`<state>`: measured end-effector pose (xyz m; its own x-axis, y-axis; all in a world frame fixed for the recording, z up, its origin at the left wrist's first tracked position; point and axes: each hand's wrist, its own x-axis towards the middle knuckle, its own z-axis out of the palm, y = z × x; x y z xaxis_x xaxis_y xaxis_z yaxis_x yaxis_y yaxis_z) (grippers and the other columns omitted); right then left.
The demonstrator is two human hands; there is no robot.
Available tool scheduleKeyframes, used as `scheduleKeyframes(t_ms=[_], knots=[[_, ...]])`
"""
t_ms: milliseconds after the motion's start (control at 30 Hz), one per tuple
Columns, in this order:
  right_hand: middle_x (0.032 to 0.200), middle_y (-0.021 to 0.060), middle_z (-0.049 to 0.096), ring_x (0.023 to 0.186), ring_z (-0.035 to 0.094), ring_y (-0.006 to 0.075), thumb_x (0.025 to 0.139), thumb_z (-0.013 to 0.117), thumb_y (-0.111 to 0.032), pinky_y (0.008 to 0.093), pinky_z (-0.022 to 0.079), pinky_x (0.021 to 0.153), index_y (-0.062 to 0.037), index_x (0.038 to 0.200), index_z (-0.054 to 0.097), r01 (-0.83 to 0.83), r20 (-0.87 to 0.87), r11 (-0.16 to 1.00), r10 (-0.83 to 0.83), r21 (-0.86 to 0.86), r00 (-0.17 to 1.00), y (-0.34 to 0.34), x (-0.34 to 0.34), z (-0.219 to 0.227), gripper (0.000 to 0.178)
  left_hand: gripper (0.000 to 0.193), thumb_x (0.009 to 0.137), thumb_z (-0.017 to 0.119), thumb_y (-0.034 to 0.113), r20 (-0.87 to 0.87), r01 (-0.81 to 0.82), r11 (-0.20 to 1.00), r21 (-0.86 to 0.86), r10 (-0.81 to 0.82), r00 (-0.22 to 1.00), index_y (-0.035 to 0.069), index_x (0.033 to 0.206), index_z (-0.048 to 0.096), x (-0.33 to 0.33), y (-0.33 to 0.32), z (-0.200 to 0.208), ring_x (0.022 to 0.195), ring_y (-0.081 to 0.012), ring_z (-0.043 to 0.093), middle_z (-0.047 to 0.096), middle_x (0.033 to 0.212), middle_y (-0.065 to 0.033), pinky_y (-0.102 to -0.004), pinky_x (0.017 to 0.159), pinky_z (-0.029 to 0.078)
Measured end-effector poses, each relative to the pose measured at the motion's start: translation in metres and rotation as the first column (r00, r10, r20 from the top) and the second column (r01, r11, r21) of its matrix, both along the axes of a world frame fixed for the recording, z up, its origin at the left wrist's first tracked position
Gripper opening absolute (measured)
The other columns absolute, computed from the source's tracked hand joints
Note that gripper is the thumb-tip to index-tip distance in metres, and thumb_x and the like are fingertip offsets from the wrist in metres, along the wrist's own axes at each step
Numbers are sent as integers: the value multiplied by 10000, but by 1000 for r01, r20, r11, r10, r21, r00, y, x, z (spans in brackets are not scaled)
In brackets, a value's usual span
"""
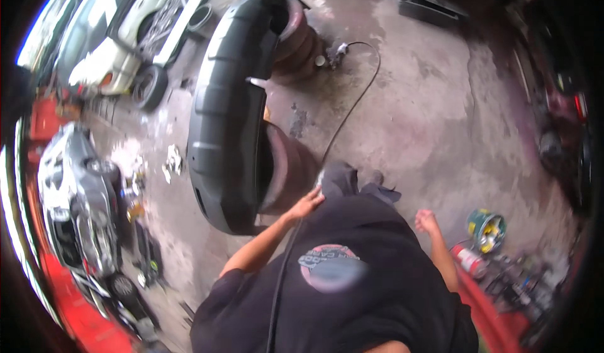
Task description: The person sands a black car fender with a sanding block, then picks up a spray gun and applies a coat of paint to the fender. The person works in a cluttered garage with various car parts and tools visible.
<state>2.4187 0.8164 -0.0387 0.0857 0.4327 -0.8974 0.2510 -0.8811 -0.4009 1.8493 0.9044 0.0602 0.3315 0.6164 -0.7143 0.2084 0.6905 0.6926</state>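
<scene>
My left hand (307, 203) is closed around a black hose (352, 108), close to a pale fitting on it. One length of the hose runs down past my shirt; the other curves away over the floor to a small metallic tool (341, 49), too blurred to name. Just left of that hand stands a large dark grey car bumper (217, 114), propped against stacks of dusty tyres (292, 164). My right hand (426, 221) hangs by my side, its fingers curled in with nothing visible in them.
Car bodies (82, 208) and a loose wheel (150, 88) stand on the left. To the right are a green bucket (486, 229), a red and white container (469, 262) and piled parts (522, 287). A dark panel (431, 10) lies at the far end of the stained concrete floor.
</scene>
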Motion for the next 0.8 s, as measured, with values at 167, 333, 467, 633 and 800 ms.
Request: scheduleKeyframes(t_ms=[167,333,467,633,800], knots=[[910,61,729,650,683,142,1052,592,-239,299,563,536,-62,1424,587,-68,104,981,49,180,993,209,42,64,413,1060,1011,615,620,-125,-193,979,-64,184,975,-13,1688,100,25,45,-13,1581,-287,290,269,1719,-222,-362,1253,289],[967,88,748,758,717,168,1076,568,-284,309,591,629,-29,1438,581,-201,80,971,192,127,978,316,-16,56,443,1172,970,622,684,-171,-213,967,-143,188,967,-75,1666,62,36,142,-22,1628,-301,158,159,1753,-226,-371,1305,178],[1103,136,732,944,697,227,1086,538,-369,346,560,801,1,1468,549,-387,51,922,385,33,921,362,-71,35,532,1196,955,649,673,-134,-273,953,-136,255,958,-62,1671,35,11,254,-36,1622,-314,174,186,1748,-225,-381,1299,198],[1282,193,686,1168,640,300,1085,510,-476,391,486,1009,29,1514,498,-512,-37,858,511,-34,859,450,-132,64,663,1130,962,616,693,-13,-244,945,-217,247,969,-12,1686,112,-51,324,-54,1614,-334,199,194,1747,-223,-411,1290,224],[1488,249,585,1397,546,365,1070,500,-588,429,398,1197,61,1569,418,-549,-32,836,548,-15,836,559,-184,96,823,1035,1021,517,639,-201,-141,935,-325,77,977,-75,1660,124,-61,370,-44,1594,-372,267,256,1713,-278,-411,1273,279]])
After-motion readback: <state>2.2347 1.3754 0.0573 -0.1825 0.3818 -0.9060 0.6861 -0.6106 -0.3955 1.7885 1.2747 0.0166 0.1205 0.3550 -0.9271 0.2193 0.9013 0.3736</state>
